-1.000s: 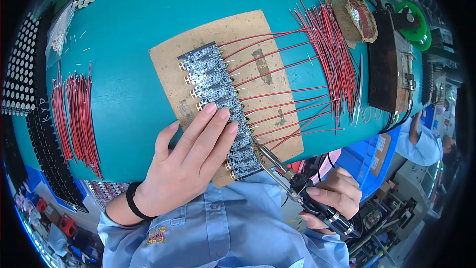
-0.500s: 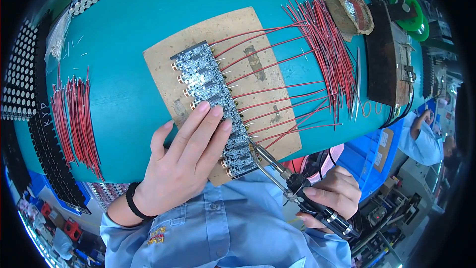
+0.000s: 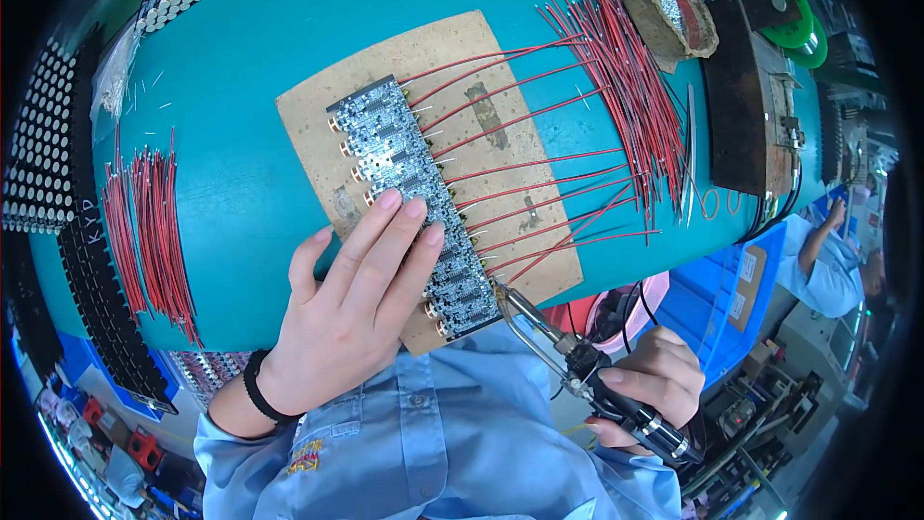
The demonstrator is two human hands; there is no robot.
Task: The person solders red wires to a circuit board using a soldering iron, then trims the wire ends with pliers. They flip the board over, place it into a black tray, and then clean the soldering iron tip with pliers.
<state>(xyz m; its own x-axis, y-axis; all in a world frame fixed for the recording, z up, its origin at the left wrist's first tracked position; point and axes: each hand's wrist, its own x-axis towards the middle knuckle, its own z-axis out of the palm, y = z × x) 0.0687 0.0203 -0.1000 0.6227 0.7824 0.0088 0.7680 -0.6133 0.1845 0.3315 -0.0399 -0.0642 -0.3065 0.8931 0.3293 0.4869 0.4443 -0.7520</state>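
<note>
A long strip of circuit boards (image 3: 385,140) lies slantwise on a tan board (image 3: 308,125). Across its lower half rest the outstretched fingers of my left hand (image 3: 351,299), pressing it from above. My right hand (image 3: 654,385) is wrapped round the black handle of a soldering iron (image 3: 539,320) with a thin metal feed tube beside its shaft. The iron's tip is at the strip's right edge, near the lower end, beside the wire joints there. Several red wires (image 3: 539,169) run from that edge out to the right. Whether the tip touches a joint is too small to tell.
A thick bundle of red wires (image 3: 640,106) lies right of the tan board, another bundle (image 3: 159,231) at the left. Tweezers (image 3: 690,154), a dark metal box (image 3: 751,96), a rough bowl (image 3: 679,14) and a green spool (image 3: 789,24) stand right. A blue bin (image 3: 722,308) sits beyond the table edge.
The soldering iron's tip has shifted slightly down and right along the strip's edge. In the picture, the strip and the tan board sit a little further left. Both hands keep their hold.
</note>
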